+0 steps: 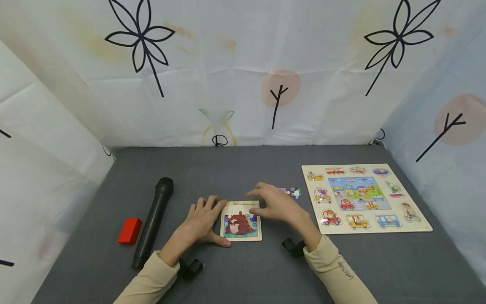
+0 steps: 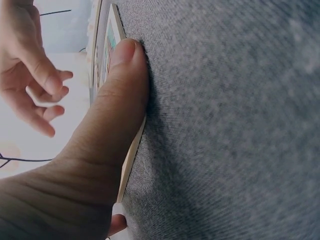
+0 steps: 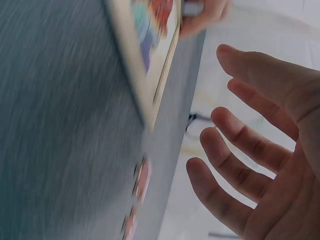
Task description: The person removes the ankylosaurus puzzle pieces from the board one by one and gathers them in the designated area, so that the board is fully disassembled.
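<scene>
A small wooden jigsaw puzzle with a reddish-brown animal picture lies flat on the table. My left hand holds it along the left side, thumb at the near edge and fingers by the far left corner. In the left wrist view the thumb lies against the board's edge. Over the puzzle's right side hovers my right hand. Its fingers are spread and bent a little, with nothing between them in the right wrist view. Loose jigsaw pieces lie just beyond the right hand, partly hidden by it.
A large wooden vehicle puzzle board lies at the right. To the left are a black microphone and a red block. White cloth walls stand behind and beside the grey table.
</scene>
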`<action>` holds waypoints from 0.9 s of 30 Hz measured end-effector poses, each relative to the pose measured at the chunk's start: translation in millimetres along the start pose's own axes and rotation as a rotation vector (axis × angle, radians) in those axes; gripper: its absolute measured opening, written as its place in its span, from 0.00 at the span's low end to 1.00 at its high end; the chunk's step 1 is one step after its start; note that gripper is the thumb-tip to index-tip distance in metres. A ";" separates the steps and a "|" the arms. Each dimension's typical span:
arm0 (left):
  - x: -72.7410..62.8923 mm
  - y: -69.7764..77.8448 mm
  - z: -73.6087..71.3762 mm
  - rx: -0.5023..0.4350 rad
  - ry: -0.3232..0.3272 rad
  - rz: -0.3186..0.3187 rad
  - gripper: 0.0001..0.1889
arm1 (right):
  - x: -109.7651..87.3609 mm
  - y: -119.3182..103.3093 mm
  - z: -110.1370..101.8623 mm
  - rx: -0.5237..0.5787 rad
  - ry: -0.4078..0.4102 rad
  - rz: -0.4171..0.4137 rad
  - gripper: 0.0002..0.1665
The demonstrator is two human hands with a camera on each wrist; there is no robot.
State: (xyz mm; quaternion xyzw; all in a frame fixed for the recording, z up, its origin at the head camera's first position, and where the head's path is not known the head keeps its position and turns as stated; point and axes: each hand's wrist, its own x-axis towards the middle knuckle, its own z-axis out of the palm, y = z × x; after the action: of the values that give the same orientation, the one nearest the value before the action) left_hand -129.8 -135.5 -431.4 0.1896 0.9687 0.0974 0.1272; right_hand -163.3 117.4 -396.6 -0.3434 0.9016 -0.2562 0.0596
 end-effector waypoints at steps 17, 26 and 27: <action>0.0 -1.7 -0.4 -0.003 0.007 0.017 0.60 | 22.5 -32.8 38.2 0.012 -0.110 -0.020 0.20; -0.4 -2.9 1.5 -0.008 0.020 0.026 0.61 | 25.7 -34.4 50.5 -0.033 -0.129 -0.031 0.11; -0.8 -2.9 1.5 -0.010 0.024 0.030 0.61 | 25.8 -34.4 50.9 -0.042 -0.134 -0.031 0.10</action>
State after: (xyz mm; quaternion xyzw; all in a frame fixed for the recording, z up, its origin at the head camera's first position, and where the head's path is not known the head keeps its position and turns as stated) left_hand -129.6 -138.3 -433.3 0.2023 0.9667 0.1065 0.1149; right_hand -148.1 57.4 -421.4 -0.3750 0.8953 -0.2144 0.1085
